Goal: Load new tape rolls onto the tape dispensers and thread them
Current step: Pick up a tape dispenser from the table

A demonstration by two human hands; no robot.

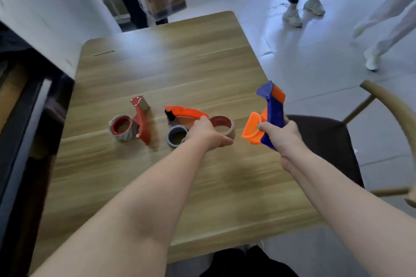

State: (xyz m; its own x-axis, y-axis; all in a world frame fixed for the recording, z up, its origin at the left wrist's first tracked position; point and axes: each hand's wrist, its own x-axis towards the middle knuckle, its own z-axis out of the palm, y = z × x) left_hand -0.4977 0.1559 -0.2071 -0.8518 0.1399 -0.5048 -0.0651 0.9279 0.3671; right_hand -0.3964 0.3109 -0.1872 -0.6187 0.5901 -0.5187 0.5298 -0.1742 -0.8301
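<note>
Right grip clenched round blue-orange dispenser, held up off the bench, right of the orange dispenser. Left grip curls on brown tape roll, just beside the orange dispenser's right end. Dark-cored roll sits just nearer than the orange dispenser. Red dispenser lies left of it.

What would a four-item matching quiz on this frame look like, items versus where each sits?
1 blue-and-orange dispenser
2 red dispenser
3 orange dispenser
4 brown tape roll

a on the table, just beyond the left hand
b leftmost on table
c raised, gripped by the right hand
d on table between those hands

Pairs: 1-c, 2-b, 3-a, 4-d
</note>
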